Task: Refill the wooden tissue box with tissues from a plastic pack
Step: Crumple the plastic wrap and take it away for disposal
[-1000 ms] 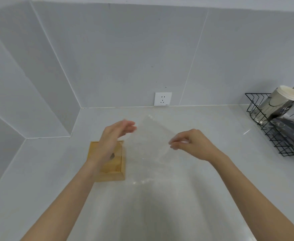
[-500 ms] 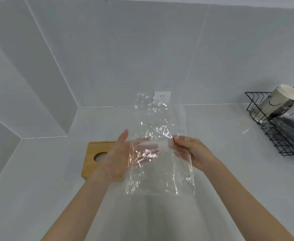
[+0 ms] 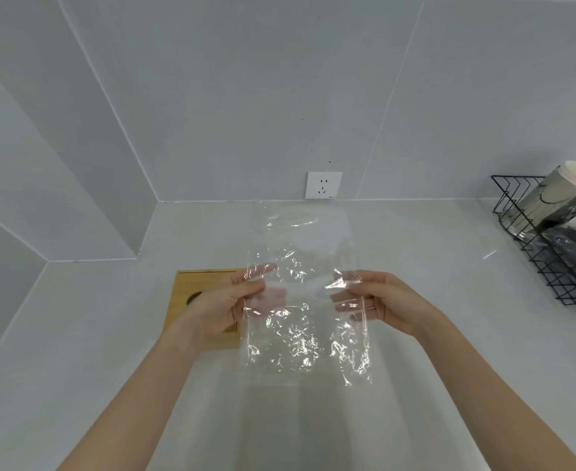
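Note:
A clear, crinkled plastic pack hangs spread in the air over the white counter; no tissues show inside it. My left hand pinches its left edge and my right hand pinches its right edge, at mid height. The wooden tissue box lies on the counter behind my left hand, lid on, with a round hole in the top. My left hand hides much of the box.
A black wire rack with a shiny foil-wrapped stack of paper cups stands at the right. A wall socket sits on the back wall. Grey walls close in the counter at the back and left.
The plastic pack went from a blurred sheet between my hands to a sheet held upright. My left hand moved from beside it onto its left edge, and my hands drew apart.

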A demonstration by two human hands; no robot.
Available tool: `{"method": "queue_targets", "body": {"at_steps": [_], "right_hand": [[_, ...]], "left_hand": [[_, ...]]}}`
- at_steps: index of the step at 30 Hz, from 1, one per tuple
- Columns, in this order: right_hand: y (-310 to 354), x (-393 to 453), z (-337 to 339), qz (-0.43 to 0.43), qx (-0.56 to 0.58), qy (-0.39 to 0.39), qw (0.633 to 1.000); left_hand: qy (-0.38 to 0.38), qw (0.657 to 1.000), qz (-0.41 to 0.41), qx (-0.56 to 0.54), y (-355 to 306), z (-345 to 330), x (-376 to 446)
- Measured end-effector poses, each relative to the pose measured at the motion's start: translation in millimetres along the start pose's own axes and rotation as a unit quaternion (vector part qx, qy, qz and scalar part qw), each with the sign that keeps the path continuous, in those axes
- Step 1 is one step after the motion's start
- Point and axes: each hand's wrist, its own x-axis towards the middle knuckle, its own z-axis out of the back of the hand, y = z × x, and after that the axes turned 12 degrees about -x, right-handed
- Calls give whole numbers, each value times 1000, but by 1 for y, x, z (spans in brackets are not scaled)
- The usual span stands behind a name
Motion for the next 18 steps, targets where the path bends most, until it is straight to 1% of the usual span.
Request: {"method": "queue_targets", "body": {"at_steps": [3, 5, 6, 8, 10, 13, 16, 18], "right_hand": [[-4, 2, 5, 4, 1, 4, 1000], [-7, 4, 7, 5, 15, 15, 1000], [-7, 4, 6, 4, 24, 18, 1000], [-8, 4, 3, 8, 49, 15, 999], [-13, 5, 1, 12, 85, 6, 996], [-19, 8, -3, -4, 163, -15, 987], [-19, 9, -10, -5, 221, 44, 974], [-20, 10, -13, -10, 219, 43, 975]], "left_hand": [[39, 997, 31, 64, -2, 9, -4], [75, 995, 34, 61, -5, 12, -8], [85, 995, 20, 44, -4, 15, -8], [72, 997, -13, -11, -2, 21, -7], [44, 998, -39, -37, 5, 24, -3], [14, 997, -32, -75, 11, 22, -3], [-17, 992, -42, -119, 15, 25, -5], [-40, 991, -55, -113, 15, 23, -9]]}}
